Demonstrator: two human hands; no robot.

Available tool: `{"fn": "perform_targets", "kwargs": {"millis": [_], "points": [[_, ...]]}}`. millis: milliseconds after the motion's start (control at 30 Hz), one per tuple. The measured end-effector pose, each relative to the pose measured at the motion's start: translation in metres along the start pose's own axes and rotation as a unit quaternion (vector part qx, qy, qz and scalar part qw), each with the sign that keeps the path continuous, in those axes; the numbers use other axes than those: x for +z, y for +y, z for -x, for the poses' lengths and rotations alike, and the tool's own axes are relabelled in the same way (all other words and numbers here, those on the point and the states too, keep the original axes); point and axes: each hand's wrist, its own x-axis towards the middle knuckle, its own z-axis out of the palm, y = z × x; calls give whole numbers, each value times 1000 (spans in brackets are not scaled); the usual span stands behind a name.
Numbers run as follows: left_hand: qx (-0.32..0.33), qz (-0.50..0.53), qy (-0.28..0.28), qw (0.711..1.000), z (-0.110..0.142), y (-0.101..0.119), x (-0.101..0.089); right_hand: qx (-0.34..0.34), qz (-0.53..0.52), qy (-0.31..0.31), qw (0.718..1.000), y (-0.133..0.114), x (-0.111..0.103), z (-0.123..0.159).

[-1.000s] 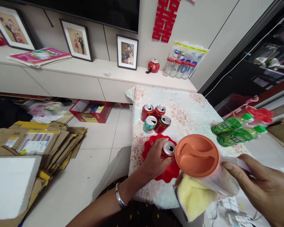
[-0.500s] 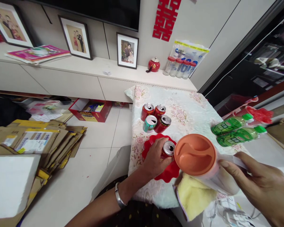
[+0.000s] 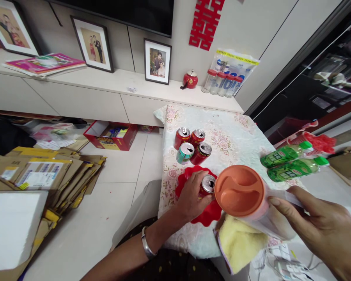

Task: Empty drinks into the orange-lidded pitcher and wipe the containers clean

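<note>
My left hand (image 3: 191, 197) is wrapped round an opened red can (image 3: 207, 184) that stands on a red scalloped plate (image 3: 206, 212) at the table's near edge. My right hand (image 3: 316, 226) grips a tilted white jug with an orange lid (image 3: 240, 190), its lid end right beside the can. A yellow cloth (image 3: 240, 244) lies under the jug. Behind the plate stand three more red cans (image 3: 196, 137) and a teal can (image 3: 185, 152).
Two green bottles (image 3: 291, 162) lie at the table's right. The floral tablecloth (image 3: 234, 132) covers the table. Flattened cardboard boxes (image 3: 43, 175) and a red box (image 3: 112, 136) sit on the floor at left. A low cabinet (image 3: 105, 93) holds picture frames and jars.
The jug with the orange lid has shifted slightly left toward the can. My left hand stays on the can.
</note>
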Motion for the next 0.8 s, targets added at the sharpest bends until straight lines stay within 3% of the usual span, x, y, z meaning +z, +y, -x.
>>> {"fn": "perform_targets", "kwargs": {"millis": [200, 800], "points": [[-3, 1, -2, 1000, 1, 2, -1, -51, 35, -1, 998, 0, -3, -3], [8, 3, 1, 1000, 0, 2, 0, -60, 40, -12, 997, 1, -4, -9]]}}
